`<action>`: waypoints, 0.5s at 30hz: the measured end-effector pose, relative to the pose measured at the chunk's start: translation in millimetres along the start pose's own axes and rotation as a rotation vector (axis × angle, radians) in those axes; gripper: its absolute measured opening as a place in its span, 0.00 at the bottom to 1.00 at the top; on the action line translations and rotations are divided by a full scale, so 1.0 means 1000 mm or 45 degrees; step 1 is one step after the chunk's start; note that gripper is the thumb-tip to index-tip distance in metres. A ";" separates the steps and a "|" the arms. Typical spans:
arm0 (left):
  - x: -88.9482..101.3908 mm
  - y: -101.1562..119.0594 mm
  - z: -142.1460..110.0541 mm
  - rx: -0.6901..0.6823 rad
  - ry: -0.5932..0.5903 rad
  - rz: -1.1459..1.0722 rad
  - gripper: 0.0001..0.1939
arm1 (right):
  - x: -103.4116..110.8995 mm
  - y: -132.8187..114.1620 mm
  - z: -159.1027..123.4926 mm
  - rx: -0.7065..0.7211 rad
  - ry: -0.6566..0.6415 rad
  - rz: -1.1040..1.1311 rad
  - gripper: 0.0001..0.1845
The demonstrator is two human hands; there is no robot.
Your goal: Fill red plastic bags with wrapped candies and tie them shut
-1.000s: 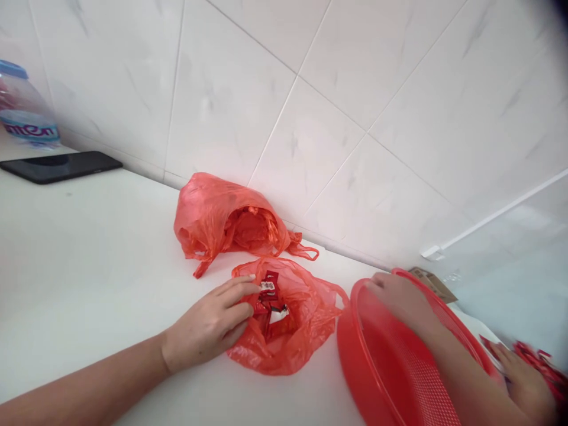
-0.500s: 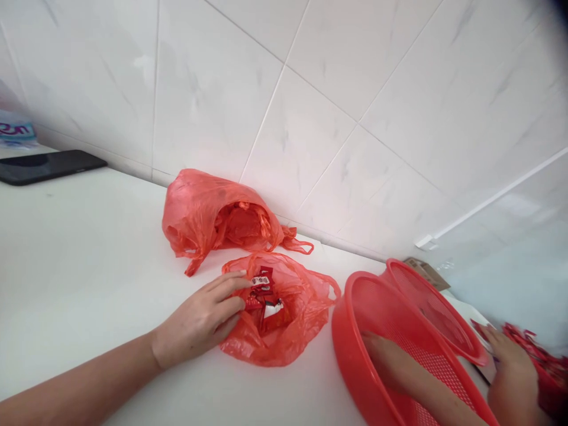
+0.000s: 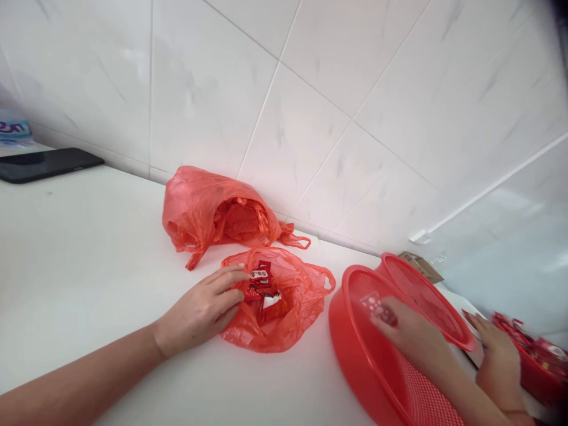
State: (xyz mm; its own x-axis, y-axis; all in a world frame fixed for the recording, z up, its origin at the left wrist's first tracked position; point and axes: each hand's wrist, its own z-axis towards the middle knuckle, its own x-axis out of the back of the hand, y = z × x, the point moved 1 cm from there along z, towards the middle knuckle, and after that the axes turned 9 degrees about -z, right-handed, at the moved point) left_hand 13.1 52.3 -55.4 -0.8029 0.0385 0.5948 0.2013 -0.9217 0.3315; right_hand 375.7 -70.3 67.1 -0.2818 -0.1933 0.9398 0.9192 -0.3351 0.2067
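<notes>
My left hand (image 3: 202, 307) is closed on the near left rim of a thin red plastic bag (image 3: 302, 319), its fingertips just inside the mouth. Inside the bag lie a few small red wrapped packets (image 3: 261, 278), one with a white patch. Over a red plastic mesh basket (image 3: 344, 331), my right hand (image 3: 406, 322) pinches a small red packet with whitish spots (image 3: 375, 305), blurred by motion. The basket is tipped, and its bottom runs out of the frame.
A second red bag (image 3: 190, 201) lies against the tiled wall. Behind the basket leans another red mesh piece (image 3: 426, 296), near brown cardboard (image 3: 419, 266). Another person's hand (image 3: 499, 349) is beside a red container of packets (image 3: 541, 373). A black phone (image 3: 53, 164) lies far left.
My right hand has risen out of the basket, bringing a red packet into sight. My left hand keeps its place on the bag. The view has shifted slightly.
</notes>
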 end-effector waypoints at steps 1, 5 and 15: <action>0.000 0.000 0.000 -0.006 0.000 0.009 0.08 | 0.005 -0.013 0.001 0.006 0.000 -0.013 0.13; 0.001 0.001 -0.001 -0.039 0.022 0.034 0.08 | 0.038 -0.066 0.005 0.137 0.050 -0.018 0.17; 0.006 0.004 -0.001 -0.132 0.174 0.064 0.08 | 0.022 -0.133 0.040 0.460 0.172 -0.257 0.25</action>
State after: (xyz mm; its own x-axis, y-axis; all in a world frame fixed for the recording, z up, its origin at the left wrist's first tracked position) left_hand 8.2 48.1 -51.3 -0.8634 -0.0547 0.5016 0.1898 -0.9563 0.2224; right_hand 258.1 6.8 71.6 -0.4773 -0.2842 0.8315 0.8723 -0.0389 0.4874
